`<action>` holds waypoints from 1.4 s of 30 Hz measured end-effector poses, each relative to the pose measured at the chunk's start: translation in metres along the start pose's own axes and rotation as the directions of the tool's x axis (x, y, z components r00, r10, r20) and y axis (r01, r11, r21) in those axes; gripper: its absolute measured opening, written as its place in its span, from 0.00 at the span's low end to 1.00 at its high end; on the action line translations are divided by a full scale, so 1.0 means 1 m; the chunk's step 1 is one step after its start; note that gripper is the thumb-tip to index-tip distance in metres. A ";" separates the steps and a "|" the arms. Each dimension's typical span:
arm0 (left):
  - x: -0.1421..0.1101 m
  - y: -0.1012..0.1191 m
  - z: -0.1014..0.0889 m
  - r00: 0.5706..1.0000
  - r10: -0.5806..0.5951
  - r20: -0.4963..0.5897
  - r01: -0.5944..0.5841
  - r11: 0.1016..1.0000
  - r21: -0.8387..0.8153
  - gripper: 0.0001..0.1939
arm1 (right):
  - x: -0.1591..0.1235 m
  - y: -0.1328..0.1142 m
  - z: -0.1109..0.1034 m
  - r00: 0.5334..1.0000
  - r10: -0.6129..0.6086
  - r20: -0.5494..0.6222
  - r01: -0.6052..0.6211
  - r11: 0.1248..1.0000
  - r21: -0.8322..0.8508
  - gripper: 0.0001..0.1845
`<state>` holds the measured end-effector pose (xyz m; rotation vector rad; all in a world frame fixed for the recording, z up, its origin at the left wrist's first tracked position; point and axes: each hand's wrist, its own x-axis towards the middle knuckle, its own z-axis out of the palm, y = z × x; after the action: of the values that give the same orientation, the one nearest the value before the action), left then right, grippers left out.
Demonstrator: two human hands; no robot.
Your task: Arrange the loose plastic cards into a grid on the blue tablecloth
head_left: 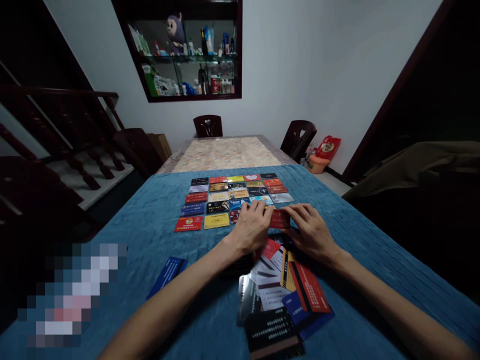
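Both my hands meet over a blue cloth (pixel 150 235) on the table. My left hand (pixel 254 226) and my right hand (pixel 311 231) pinch a red card (pixel 280 219) between them, fingers curled on its ends. Just beyond lies a grid of cards (pixel 232 197) laid face up in rows, red, blue, yellow and black. Under my wrists a loose pile of cards (pixel 279 290) is spread toward me. A single blue card (pixel 167 274) lies apart at the left, beside my left forearm.
Past the cloth the table's marbled top (pixel 225 152) shows. Dark wooden chairs (pixel 207 125) stand at the far end and right. A stair rail (pixel 56 130) runs along the left. A glass wall cabinet (pixel 187 50) holds bottles and a plush toy.
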<state>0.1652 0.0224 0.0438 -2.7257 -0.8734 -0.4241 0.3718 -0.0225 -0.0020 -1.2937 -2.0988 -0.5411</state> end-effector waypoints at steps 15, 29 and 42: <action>-0.020 -0.056 -0.016 0.999 -0.050 0.015 0.049 0.998 0.049 0.17 | 0.059 -0.002 0.025 0.982 -0.172 0.081 0.163 0.981 0.108 0.27; -0.018 -0.145 -0.010 0.980 -0.191 0.060 0.187 0.980 0.066 0.23 | 0.151 -0.007 0.074 0.932 -0.288 0.221 0.274 0.957 0.094 0.23; 0.025 -0.225 0.025 0.927 -0.322 0.190 0.299 0.944 0.142 0.16 | 0.227 0.006 0.143 0.877 -0.124 0.465 0.142 0.990 -0.003 0.24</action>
<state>0.0554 0.2214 0.0613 -2.5659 -1.3536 -0.1356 0.2603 0.2160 0.0480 -1.4125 -2.5971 -0.3492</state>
